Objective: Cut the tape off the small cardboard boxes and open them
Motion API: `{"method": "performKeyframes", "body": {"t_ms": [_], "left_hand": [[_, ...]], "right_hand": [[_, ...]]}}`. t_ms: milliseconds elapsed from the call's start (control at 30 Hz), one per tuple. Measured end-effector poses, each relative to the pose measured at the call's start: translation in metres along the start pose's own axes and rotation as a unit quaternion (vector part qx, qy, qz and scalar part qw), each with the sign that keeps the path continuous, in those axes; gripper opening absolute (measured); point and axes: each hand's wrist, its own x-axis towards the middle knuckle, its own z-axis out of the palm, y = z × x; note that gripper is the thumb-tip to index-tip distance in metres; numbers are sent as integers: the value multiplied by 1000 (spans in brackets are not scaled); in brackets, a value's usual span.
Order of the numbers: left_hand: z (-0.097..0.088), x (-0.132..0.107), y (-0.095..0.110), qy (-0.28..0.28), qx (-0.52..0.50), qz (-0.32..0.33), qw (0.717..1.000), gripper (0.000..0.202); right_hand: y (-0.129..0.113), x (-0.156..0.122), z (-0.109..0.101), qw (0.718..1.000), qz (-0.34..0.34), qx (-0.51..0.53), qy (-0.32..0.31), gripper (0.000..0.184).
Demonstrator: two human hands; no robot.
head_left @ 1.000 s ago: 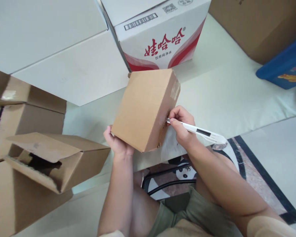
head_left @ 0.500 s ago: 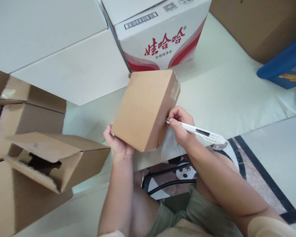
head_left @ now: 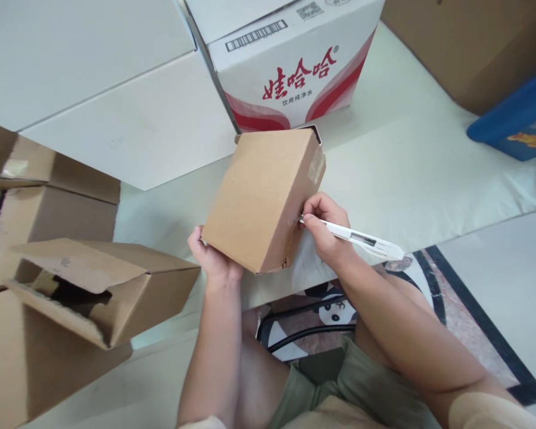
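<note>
A brown cardboard box (head_left: 259, 190) is tilted in front of me, with a strip of clear tape on its right side. My left hand (head_left: 217, 259) grips its lower left corner, the thumb on the near edge and the other fingers hidden beneath. My right hand (head_left: 328, 223) is closed around a white utility knife (head_left: 366, 239), pinching it near the front. The knife's tip meets the seam on the box's right side; how deep it goes is hidden by my fingers.
An open, empty-looking carton (head_left: 116, 286) lies on its side at left, near more brown boxes (head_left: 71, 217). Behind stand a large white box (head_left: 134, 125) and a white-and-red water carton (head_left: 295, 83). At right is a blue container (head_left: 513, 119) on the pale cloth (head_left: 406, 167).
The knife and my right hand have shifted slightly left. A dark-edged flap at the box's far top corner shows a little more. My left hand stays put.
</note>
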Motion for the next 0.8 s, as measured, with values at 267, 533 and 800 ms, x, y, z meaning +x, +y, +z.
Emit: {"method": "performKeyframes", "body": {"t_ms": [267,533,800], "left_hand": [[2,0,-1,7,-9,-1,1000,40],[0,1,-1,-6,0,5,1000,38],[-1,2,-3,-2,3,5,1000,39]], "right_hand": [[2,-2,0,1000,11,-11,-6,12],[2,-1,0,1000,5,-5,-5,12],[0,-1,0,1000,0,1,-3,12]]}}
